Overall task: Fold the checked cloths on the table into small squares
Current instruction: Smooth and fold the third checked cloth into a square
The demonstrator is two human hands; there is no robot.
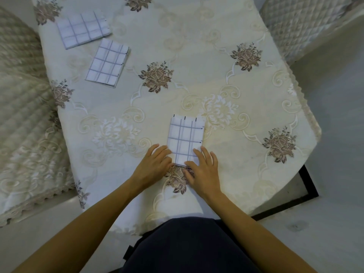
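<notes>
Head view. I read the checked cloth point(186, 138) as folded to a narrow rectangle, lying at the near middle of the table point(197, 66). The left hand point(152, 164) and right hand point(202, 170) rest flat on its near end, fingers straight and spread, pinching nothing (pressing, I judge, to set the crease and align the layers). The far folded cloth point(83, 29) and second folded cloth point(107, 63) lie well apart at far left, presumably parked away from the working spot. One more fold seems due.

Checked cloth point(186, 138): near corners covered by left hand point(153, 166) and right hand point(202, 170). Worktop point(197, 56): cut off at 12 o'clock.
</notes>
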